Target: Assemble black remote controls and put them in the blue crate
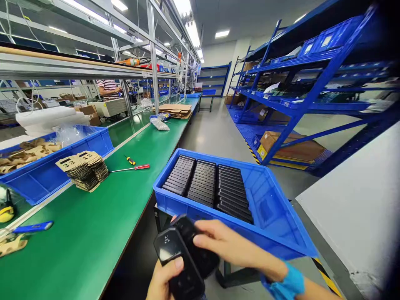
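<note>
My left hand (162,280) grips a black handheld device (178,262) from below, thumb on its face. My right hand (229,246) reaches in from the right and wraps its fingers round a second black device (196,246) that lies against the first. Both devices are held just in front of a blue plastic bin (275,216), which holds three rows of the same black devices (208,183) standing on edge. The right part of the bin is bare. A blue cuff (286,283) shows at my right wrist.
A long green workbench (103,216) runs on the left, bearing a stack of cardboard cut-outs (84,168), a blue bin of cardboard pieces (46,166), two screwdrivers (134,164) and flat cartons (175,110). Blue shelving (300,96) lines the right of the aisle. A person in a striped shirt (108,86) works far back.
</note>
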Demonstrator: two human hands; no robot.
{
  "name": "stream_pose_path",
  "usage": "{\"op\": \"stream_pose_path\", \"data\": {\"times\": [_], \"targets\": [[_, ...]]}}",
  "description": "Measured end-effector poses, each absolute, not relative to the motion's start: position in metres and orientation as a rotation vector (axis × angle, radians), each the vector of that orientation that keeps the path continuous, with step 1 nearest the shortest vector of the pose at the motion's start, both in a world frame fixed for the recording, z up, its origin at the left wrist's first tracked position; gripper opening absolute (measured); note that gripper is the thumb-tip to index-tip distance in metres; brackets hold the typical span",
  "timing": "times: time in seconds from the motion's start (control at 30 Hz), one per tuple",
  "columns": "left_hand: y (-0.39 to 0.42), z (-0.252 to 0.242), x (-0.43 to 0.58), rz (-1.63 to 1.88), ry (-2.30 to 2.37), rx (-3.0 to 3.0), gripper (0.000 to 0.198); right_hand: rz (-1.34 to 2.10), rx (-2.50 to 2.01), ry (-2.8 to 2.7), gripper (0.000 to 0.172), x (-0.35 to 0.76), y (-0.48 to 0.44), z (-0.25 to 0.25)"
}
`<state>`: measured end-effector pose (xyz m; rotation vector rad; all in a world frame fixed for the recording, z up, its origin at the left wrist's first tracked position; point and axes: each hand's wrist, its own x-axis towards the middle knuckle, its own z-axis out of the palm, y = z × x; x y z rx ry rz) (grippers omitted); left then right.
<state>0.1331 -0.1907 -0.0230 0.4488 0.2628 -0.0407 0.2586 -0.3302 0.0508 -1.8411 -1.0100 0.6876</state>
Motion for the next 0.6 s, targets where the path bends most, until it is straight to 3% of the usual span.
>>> {"op": "stream_pose_path", "data": {"times": [0.1, 0.2, 0.4, 0.6], "targets": [[-0.185, -0.023, 0.134, 0.015, 0.24, 0.396, 0.098, 0.319, -2.139, -0.955, 0.037, 0.299, -0.367, 0.068], [-0.179, -0.026, 0.136, 0.04, 0.247, 0.336, 0.1, 0.097, -2.422, -1.072, 0.041, 0.341, -0.401, 0.072], [-0.179, -0.029, 0.134, 0.057, 0.353, 0.353, 0.084, 0.171, -2.496, -1.26, 0.043, 0.369, -0.421, 0.05], [-0.176, -0.028, 0.131, 0.11, 0.42, 0.38, 0.077, 0.389, -2.481, -1.329, 0.032, 0.362, -0.416, 0.037]]}}
